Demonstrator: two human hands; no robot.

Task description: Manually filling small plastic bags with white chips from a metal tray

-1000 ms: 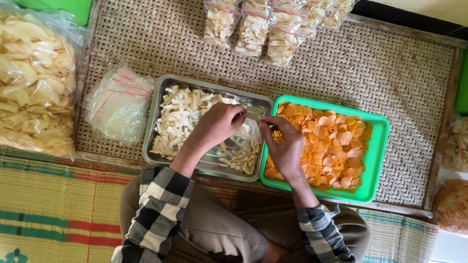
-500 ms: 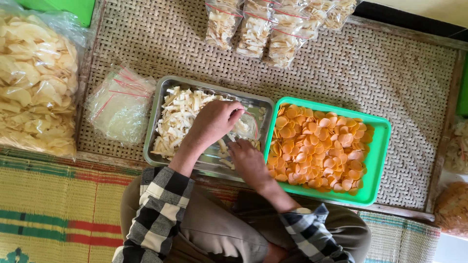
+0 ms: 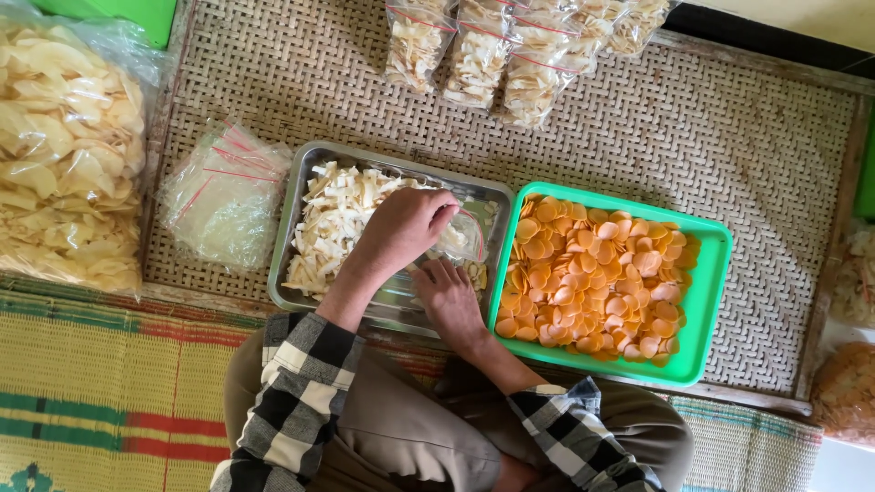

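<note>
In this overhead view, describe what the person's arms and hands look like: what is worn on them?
Both arms wear black-and-white checked sleeves, pushed up the forearms. The left hand and right hand are bare: no gloves, and no rings or watch that I can see.

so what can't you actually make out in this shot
- Head view: how full the small clear bag is, hidden by the left hand.
- What the right hand fingers grip in the metal tray: too small.
- Big chip sack, cut off by the left edge.
- Filled packets, cut off by the top edge.
</note>
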